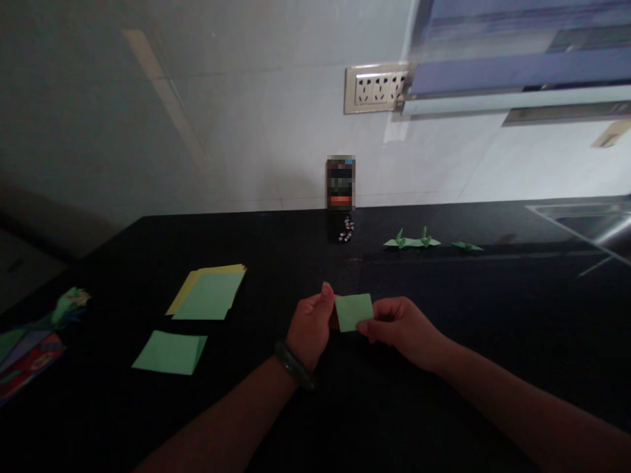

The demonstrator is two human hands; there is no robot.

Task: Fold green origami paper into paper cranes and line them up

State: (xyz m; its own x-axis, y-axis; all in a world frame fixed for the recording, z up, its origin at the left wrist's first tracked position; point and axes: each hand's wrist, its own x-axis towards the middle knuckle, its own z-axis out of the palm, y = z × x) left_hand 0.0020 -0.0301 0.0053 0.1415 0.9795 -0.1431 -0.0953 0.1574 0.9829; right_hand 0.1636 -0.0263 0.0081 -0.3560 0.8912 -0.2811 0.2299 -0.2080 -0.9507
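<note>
A small green square of paper [353,312] is held up between my two hands above the black counter. My left hand [311,326], with a dark bangle at the wrist, is closed at the paper's left edge, thumb pointing up; its fingers are partly hidden behind the paper. At the lower right corner, the thumb and fingers of my right hand [401,327] pinch the paper. A folded green sheet [170,353] lies to the left on the counter, below a stack of green paper [210,295] with yellow sheets [185,289] under it.
Folded green paper cranes [413,242] stand near the wall, beside another folded green piece [467,247]. A blurred phone-like object [341,182] leans on the wall, with a beaded string [347,230] before it. Colourful packaging [34,361] lies far left; a sink edge [572,226] is at right.
</note>
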